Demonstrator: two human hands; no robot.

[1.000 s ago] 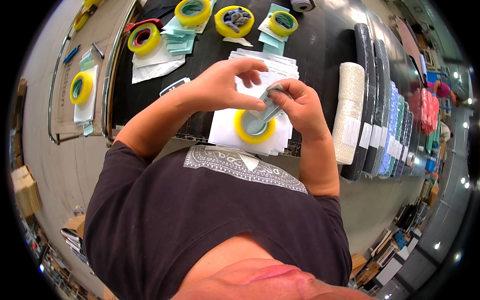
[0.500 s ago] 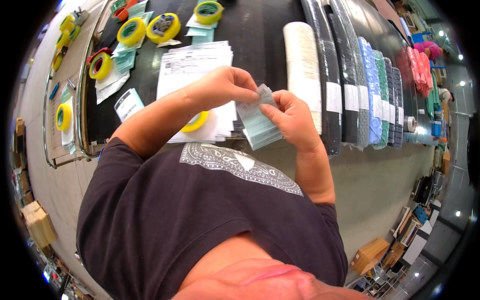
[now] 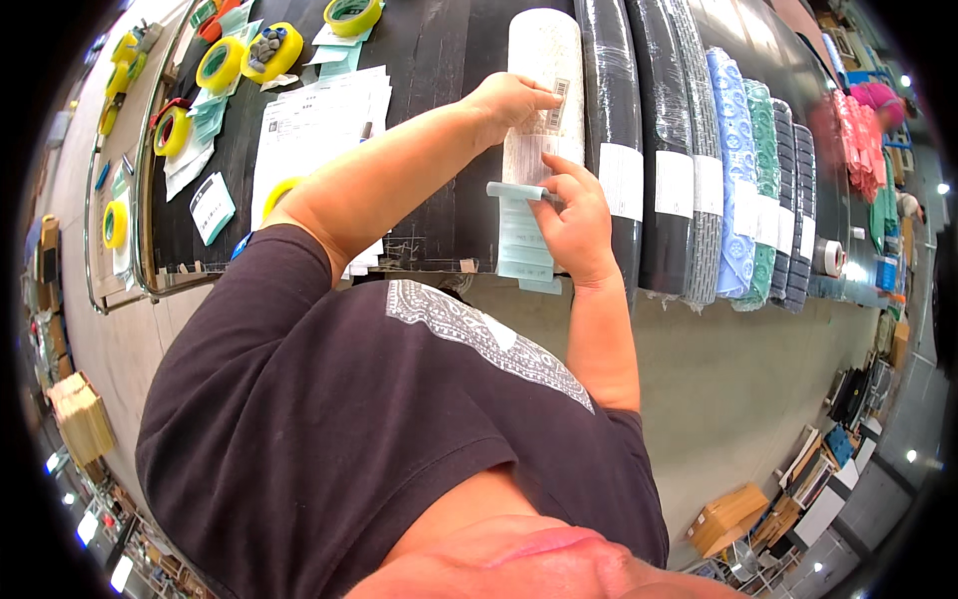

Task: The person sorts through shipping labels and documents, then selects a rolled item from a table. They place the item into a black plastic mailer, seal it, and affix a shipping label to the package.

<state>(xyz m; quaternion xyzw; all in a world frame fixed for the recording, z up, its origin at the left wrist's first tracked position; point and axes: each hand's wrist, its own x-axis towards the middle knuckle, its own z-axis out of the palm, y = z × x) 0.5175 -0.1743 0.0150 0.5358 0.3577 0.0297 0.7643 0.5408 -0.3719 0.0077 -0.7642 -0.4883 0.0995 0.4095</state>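
A cream textured roll (image 3: 544,50) in clear wrap lies on the black table, pointing away from me. A printed barcode label (image 3: 556,122) lies against it. My left hand (image 3: 507,103) is over the roll, its fingers closed at the label's upper part; the thumb is mostly hidden. Nearer to me, my right hand (image 3: 577,215) pinches a folded pale green label strip (image 3: 525,245) between thumb and fingers. Its index finger reaches toward the label's lower edge. The strip hangs at the table's front edge.
Wrapped black rolls (image 3: 611,110), a blue patterned roll (image 3: 733,170) and a green roll (image 3: 763,190) lie to the right with white labels. Left are printed sheets (image 3: 319,130), yellow tape rolls (image 3: 220,65) and loose labels (image 3: 212,208). A metal-railed cart (image 3: 90,230) stands far left.
Both hands have moved from in front of me onto the cream roll at the right. The label is now against the roll, and the strip is folded over in my right hand.
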